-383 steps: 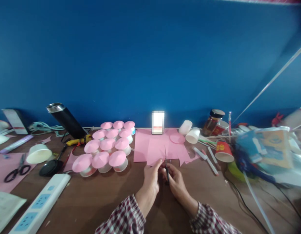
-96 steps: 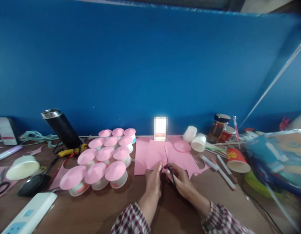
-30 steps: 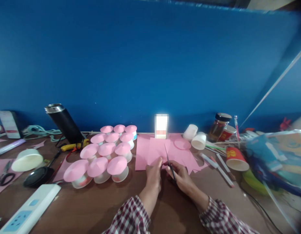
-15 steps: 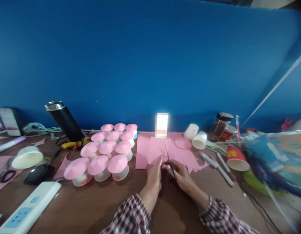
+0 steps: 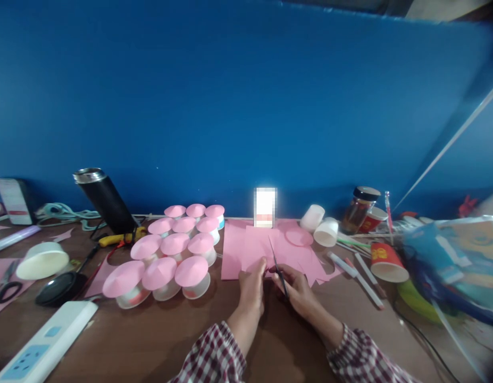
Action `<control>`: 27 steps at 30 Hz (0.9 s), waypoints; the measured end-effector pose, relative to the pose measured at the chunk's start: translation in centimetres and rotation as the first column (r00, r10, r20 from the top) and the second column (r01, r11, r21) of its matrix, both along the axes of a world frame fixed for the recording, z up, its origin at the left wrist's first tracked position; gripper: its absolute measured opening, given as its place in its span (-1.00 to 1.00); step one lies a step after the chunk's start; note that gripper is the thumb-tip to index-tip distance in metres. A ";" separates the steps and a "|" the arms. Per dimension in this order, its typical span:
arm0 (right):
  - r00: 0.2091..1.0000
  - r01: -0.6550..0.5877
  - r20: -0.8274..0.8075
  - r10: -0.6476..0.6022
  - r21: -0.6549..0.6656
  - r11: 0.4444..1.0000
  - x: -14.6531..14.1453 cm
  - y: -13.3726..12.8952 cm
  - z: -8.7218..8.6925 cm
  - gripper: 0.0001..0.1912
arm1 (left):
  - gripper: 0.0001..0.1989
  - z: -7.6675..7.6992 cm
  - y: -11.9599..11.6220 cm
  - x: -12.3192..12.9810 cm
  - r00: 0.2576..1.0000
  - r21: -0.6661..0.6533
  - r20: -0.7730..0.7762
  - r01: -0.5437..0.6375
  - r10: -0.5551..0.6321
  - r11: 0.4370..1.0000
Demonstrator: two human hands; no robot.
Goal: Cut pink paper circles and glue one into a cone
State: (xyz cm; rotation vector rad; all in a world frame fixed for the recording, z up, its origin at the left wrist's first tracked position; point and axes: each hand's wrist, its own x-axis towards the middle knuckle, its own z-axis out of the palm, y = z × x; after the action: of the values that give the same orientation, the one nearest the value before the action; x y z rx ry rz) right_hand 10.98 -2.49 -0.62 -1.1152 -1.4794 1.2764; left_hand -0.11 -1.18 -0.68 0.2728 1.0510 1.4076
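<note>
A sheet of pink paper (image 5: pixel 256 246) stands out over larger pink sheets (image 5: pixel 231 255) at the middle of the table. My left hand (image 5: pixel 253 284) is closed at the sheet's near edge, thumb on top, pinching the paper. Dark scissors (image 5: pixel 281 275) are gripped in my right hand (image 5: pixel 294 287), their blades pointing up and away over the pink paper. A loose pink disc (image 5: pixel 299 237) lies to the right of the sheet. Left of my hands, several cups bear shallow pink cones (image 5: pixel 191 272).
White cups (image 5: pixel 326 232), markers (image 5: pixel 368 287) and a red cup (image 5: pixel 387 261) lie on the right. A jar (image 5: pixel 360 210) stands behind them. Far left are a black flask (image 5: pixel 106 202), a power strip (image 5: pixel 47 340) and more scissors (image 5: pixel 7 287). A bright phone screen (image 5: pixel 265 206) faces me.
The view has shifted slightly. Both hands hold nearly the same pose, with the scissors and paper almost unmoved.
</note>
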 end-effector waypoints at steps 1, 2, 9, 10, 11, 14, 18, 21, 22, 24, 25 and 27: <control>1.000 -0.001 -0.001 0.001 -0.002 1.000 0.0 0.0 0.0 -0.62 | -0.67 0.0 0.0 0.0 1.000 -0.003 0.001 0.003 -0.003 1.000; 1.000 -0.001 0.000 0.001 -0.003 1.000 0.0 0.0 0.0 -0.62 | -0.68 0.1 0.0 0.0 1.000 -0.004 0.003 0.006 -0.006 1.000; 1.000 -0.007 0.026 0.007 -0.002 1.000 0.1 0.0 0.0 -0.62 | -0.71 0.9 -0.2 0.0 1.000 0.007 0.018 -0.010 0.010 1.000; 1.000 -0.008 0.027 0.008 -0.003 1.000 0.1 0.0 0.0 -0.62 | -0.71 0.9 -0.3 0.0 1.000 0.008 0.026 0.001 -0.001 1.000; 1.000 -0.007 0.030 0.007 -0.003 1.000 0.1 0.0 0.0 -0.62 | -0.71 1.0 -0.3 -0.1 0.999 0.007 0.035 0.012 -0.013 1.000; 0.999 -0.001 0.044 0.002 -0.003 1.000 0.2 0.0 -0.1 -0.61 | -0.70 0.9 -0.2 -0.2 0.999 0.009 0.034 0.021 -0.021 1.000; 0.998 0.004 0.058 -0.004 0.009 1.000 0.2 0.0 -0.1 -0.60 | -0.68 0.5 0.0 -0.2 0.999 0.016 0.014 0.036 -0.036 0.999; 0.998 0.001 0.063 -0.002 0.020 1.000 0.3 0.0 -0.1 -0.60 | -0.66 0.2 0.1 -0.2 0.999 -0.002 0.021 0.032 -0.032 1.000; 0.997 0.001 0.071 -0.003 0.024 1.000 0.3 0.0 -0.1 -0.59 | -0.66 0.2 0.1 -0.1 0.999 -0.009 0.023 0.026 -0.026 1.000; 0.995 0.002 0.097 -0.006 0.039 0.999 0.4 0.0 -0.1 -0.58 | -0.66 0.0 0.2 -0.1 1.000 -0.020 0.023 0.020 -0.020 1.000; 0.994 0.004 0.112 -0.009 0.047 0.999 0.4 0.0 0.0 -0.58 | -0.66 -0.1 0.3 -0.1 1.000 -0.023 0.023 0.020 -0.020 1.000; 0.992 0.004 0.129 -0.011 0.056 0.998 0.5 0.0 0.1 -0.59 | -0.66 -0.4 0.3 -0.1 0.999 -0.020 0.025 0.028 -0.028 0.999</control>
State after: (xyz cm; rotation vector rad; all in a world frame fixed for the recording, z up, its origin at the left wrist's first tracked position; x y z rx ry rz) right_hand 11.44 -2.50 -0.54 -1.1844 -1.5949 1.1687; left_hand -0.21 -0.85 -1.03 0.2542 1.0368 1.3714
